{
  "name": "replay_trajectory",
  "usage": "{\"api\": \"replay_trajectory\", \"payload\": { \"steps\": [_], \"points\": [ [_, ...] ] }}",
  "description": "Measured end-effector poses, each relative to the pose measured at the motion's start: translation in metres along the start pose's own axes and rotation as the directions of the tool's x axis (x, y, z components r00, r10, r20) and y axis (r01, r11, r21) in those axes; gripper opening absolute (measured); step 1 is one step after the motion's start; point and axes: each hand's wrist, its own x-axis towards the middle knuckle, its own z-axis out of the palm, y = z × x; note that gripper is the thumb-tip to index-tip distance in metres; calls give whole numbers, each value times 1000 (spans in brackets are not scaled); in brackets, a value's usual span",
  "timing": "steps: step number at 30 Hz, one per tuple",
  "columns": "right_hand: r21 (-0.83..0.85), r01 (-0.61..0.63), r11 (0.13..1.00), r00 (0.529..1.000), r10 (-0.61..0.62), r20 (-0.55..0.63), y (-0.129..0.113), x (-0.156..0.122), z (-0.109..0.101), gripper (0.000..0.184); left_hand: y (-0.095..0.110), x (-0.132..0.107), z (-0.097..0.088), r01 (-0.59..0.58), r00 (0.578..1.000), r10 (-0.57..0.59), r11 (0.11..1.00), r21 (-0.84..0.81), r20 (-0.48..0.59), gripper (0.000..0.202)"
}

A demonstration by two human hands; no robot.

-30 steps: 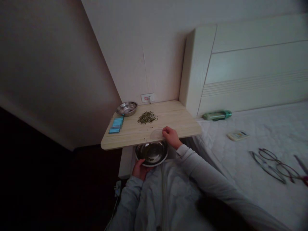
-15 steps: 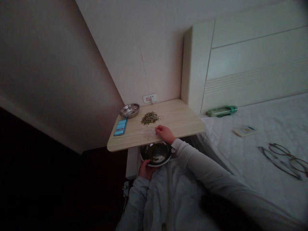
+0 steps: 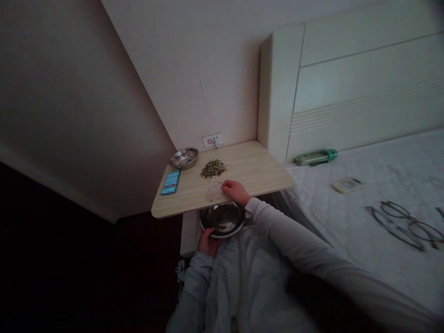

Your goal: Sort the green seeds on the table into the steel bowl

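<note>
My left hand (image 3: 208,243) grips the near-left rim of a steel bowl (image 3: 238,225), thumb over the edge, just below the table's front edge. A few small green grains lie in its bottom. My right hand (image 3: 235,190) is closed, pinching a thin translucent plastic card (image 3: 214,193) that lies against the wooden tabletop (image 3: 256,169). A few loose grains sit close to the card, near the table edge. Beyond it is a spread pile of small green grains, like mung beans (image 3: 213,169).
A second steel bowl (image 3: 183,158) and a phone with a blurred blue screen (image 3: 170,182) stand on the table's left. On the bed to the right lie a green bottle (image 3: 315,157), a pale phone (image 3: 348,185) and eyeglasses (image 3: 395,226). A wall socket (image 3: 212,140) is behind.
The view has shifted slightly, so everything sits a little further left. My right hand and the card stay near the table's front edge; my left hand keeps its hold on the bowl.
</note>
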Motion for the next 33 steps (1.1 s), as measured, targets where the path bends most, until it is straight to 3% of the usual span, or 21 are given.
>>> {"api": "replay_trajectory", "payload": {
  "steps": [17, 33],
  "points": [
    [45, 16, 999, 1000, -17, 10, 3, 2, 0, 13, -4, -2, 1, -215, 973, 215, 977, 9, -85, 58],
    [-8, 33, 999, 999, -33, 42, 4, 0, -1, 15, -2, -1, 1, -207, 973, 203, 978, -28, -112, 52]
  ]
}}
